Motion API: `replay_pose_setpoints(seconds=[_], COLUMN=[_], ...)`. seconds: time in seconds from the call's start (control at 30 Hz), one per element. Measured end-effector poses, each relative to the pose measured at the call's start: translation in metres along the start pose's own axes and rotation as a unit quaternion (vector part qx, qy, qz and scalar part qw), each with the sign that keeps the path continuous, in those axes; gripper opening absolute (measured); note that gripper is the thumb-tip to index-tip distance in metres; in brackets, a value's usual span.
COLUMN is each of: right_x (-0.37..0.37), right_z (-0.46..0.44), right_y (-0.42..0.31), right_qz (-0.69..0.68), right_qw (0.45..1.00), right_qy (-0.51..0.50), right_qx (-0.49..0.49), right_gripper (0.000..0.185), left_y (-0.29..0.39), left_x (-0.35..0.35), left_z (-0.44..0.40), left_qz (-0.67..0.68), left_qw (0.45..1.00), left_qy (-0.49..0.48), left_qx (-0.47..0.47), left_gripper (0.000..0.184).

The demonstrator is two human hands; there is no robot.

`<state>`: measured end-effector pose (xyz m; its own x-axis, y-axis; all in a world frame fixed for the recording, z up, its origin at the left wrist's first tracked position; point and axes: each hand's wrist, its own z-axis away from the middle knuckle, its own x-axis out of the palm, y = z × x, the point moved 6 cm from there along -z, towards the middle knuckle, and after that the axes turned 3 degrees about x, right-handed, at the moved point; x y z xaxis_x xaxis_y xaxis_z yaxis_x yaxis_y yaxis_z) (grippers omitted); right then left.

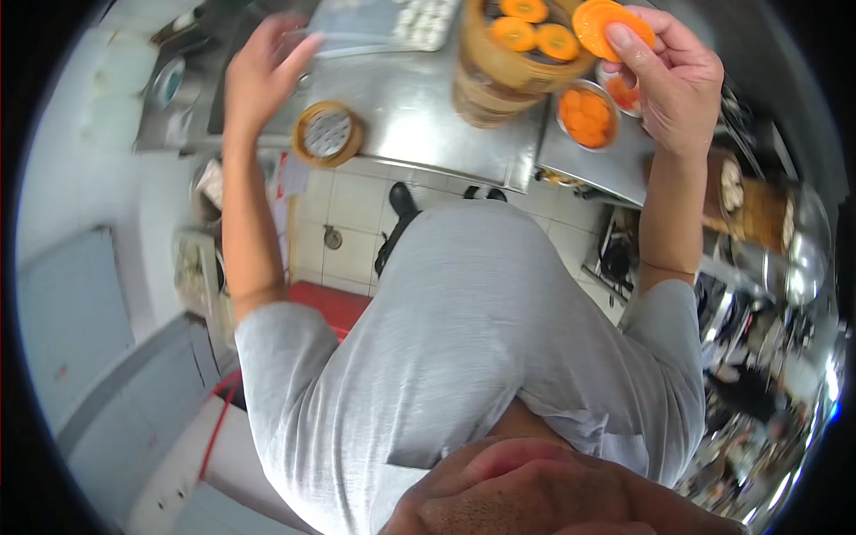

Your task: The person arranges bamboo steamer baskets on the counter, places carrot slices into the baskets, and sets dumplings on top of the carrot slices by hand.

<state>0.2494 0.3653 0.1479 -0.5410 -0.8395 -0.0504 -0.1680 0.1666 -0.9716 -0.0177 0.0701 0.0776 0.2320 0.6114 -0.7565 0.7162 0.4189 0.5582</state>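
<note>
My right hand [670, 89] is closed on a fanned stack of round carrot slices [599, 28], with the thumb across them. It is raised beside a bamboo steamer [499, 76], in whose top several carrot slices [514, 34] lie on a dark perforated base. Just below that hand is a metal bowl of carrot slices [587, 116], and a second small bowl is partly hidden behind the fingers. My left hand [260, 76], smeared by motion, has its thumb apart from the fingers and appears to hold nothing. It is near the corner of a tray [361, 40].
Small white pieces [423, 22] lie in rows on the tray. A small round steamer [327, 134] with a perforated metal base stands near the front edge of the steel table [406, 116]. A wooden board [762, 214] is at right, and something red [330, 308] is at floor level.
</note>
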Motion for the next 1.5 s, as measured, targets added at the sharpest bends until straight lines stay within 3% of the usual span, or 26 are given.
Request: replay_pose_setpoints(seconds=[0.07, 0.1, 0.13, 0.17, 0.2, 0.27, 0.37, 0.53, 0.67, 0.8, 1.03, 1.13, 1.33, 1.4, 1.43, 1.5], right_x=[-0.048, -0.075, -0.093, -0.105, -0.116, -0.14, -0.153, -0.148, -0.15, -0.143, -0.142, -0.143, -0.12, -0.11, -0.107, -0.099], right_z=[0.018, 0.026, 0.029, 0.035, 0.04, 0.058, 0.075, 0.101, 0.095, 0.088, 0.089, 0.086, 0.057, 0.043, 0.036, 0.022], right_y=[0.01, 0.03, 0.049, 0.069, 0.093, 0.13, 0.164, 0.184, 0.166, 0.139, 0.108, 0.08, 0.003, -0.013, -0.018, -0.021], right_qz=[0.024, 0.09, 0.127, 0.153, 0.156, 0.222, 0.241, 0.132, 0.153, 0.121, 0.05, 0.03, 0.077, 0.084, 0.096, 0.076], right_qw=[0.994, 0.99, 0.98, 0.973, 0.976, 0.958, 0.945, 0.954, 0.954, 0.968, 0.983, 0.988, 0.987, 0.988, 0.987, 0.992], right_qy=[0.096, 0.079, 0.097, 0.109, 0.096, 0.093, 0.089, 0.105, 0.091, 0.122, 0.147, 0.14, 0.137, 0.131, 0.123, 0.087], right_qx=[0.048, 0.073, 0.121, 0.136, 0.121, 0.158, 0.204, 0.248, 0.241, 0.183, 0.101, 0.054, 0.017, -0.002, -0.026, -0.047], right_gripper=[0.01, 0.025, 0.024, 0.023, 0.022, 0.022, 0.022, 0.02, 0.022, 0.025, 0.022, 0.021, 0.021, 0.022, 0.021, 0.021], left_y=[-0.127, -0.191, -0.233, -0.253, -0.255, -0.288, -0.247, -0.083, 0.067, 0.152, 0.175, 0.168, 0.168, 0.19, 0.204, 0.227], left_x=[0.028, 0.053, 0.077, 0.094, 0.111, 0.127, 0.107, 0.033, -0.011, 0.006, 0.072, 0.077, 0.074, 0.054, 0.044, 0.045], left_z=[0.051, 0.087, 0.118, 0.144, 0.16, 0.182, 0.166, 0.057, -0.028, -0.084, -0.111, -0.112, -0.117, -0.112, -0.103, -0.092], left_qz=[-0.264, -0.306, -0.298, -0.296, -0.135, 0.036, 0.068, 0.164, 0.136, 0.14, 0.105, 0.094, 0.019, -0.065, -0.106, -0.107], left_qw=[0.953, 0.914, 0.894, 0.9, 0.881, 0.906, 0.924, 0.954, 0.971, 0.961, 0.945, 0.939, 0.941, 0.965, 0.946, 0.913], left_qy=[-0.063, -0.186, -0.25, -0.253, -0.357, -0.255, -0.18, -0.159, -0.173, -0.24, -0.309, -0.329, -0.335, -0.123, -0.011, -0.051], left_qx=[-0.137, -0.19, -0.224, -0.196, -0.279, -0.337, -0.332, -0.193, -0.092, 0.009, 0.025, -0.003, 0.038, 0.222, 0.307, 0.39], left_gripper=[0.081, 0.085, 0.085, 0.074, 0.053, 0.032, 0.02, 0.017, 0.021, 0.024, 0.028, 0.028, 0.028, 0.033, 0.036, 0.047])
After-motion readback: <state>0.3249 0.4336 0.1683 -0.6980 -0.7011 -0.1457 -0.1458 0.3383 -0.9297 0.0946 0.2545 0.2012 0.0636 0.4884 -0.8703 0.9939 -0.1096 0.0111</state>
